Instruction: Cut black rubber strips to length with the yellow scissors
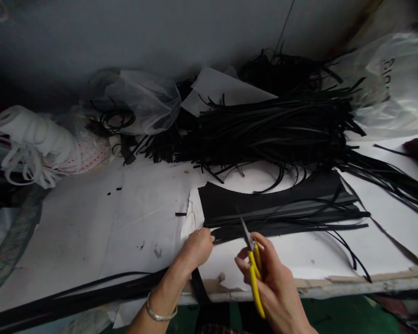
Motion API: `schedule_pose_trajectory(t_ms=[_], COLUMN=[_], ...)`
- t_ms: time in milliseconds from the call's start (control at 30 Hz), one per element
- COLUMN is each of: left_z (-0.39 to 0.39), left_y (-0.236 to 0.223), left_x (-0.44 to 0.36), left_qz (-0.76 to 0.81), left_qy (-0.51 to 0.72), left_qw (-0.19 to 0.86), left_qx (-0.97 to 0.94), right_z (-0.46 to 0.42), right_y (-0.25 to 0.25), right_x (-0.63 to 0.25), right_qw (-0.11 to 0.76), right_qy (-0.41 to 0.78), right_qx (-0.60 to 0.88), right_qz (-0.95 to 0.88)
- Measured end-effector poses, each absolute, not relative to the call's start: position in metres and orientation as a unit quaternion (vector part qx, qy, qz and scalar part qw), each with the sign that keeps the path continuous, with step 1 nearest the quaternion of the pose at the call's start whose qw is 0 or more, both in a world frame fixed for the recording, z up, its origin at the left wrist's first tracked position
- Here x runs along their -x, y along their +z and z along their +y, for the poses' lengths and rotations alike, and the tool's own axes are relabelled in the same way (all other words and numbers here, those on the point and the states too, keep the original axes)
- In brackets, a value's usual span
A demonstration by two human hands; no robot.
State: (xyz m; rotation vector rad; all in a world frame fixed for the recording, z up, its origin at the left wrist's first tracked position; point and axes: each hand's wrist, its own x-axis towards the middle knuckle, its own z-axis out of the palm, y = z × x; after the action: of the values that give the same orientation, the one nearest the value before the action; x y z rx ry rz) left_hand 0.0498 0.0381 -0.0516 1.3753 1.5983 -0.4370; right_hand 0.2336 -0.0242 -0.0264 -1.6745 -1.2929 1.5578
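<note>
My left hand (199,247), a silver bangle on its wrist, is closed over the left ends of several narrow black strips (282,232) near the table's front edge. Yellow-handled scissors (255,283) are held in my right hand (277,278), with the blades pointing away from me over the strips. Just beyond both hands lies a flat black sheet (237,202) with a curved far edge and long strips along its near side. A short black band (199,285) hangs over the front edge below my left hand.
A thick pile of black strips (271,130) lies behind the sheet. At the left stand a roll of white cord (35,134) and a clear plastic bag (149,102); a larger plastic bag (400,93) is at the right. Long black strips (90,292) stretch across the front left.
</note>
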Motion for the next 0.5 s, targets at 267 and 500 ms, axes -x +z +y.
schedule_pose_trajectory(t_ms=[267,500], left_z=[0.034,0.029], left_y=[-0.044,-0.039], left_x=[-0.044,-0.038], left_qz=[0.625,0.601], left_qy=[-0.117,-0.050], left_qw=[0.506,0.569], left_qx=[-0.583,-0.558], right_z=[0.010,0.020], right_y=[-0.024,-0.041], right_x=[-0.219,-0.206], right_qw=[0.222,0.138], right_qy=[0.666,0.582], right_qx=[0.537,0.479], right_qz=[-0.467,-0.642])
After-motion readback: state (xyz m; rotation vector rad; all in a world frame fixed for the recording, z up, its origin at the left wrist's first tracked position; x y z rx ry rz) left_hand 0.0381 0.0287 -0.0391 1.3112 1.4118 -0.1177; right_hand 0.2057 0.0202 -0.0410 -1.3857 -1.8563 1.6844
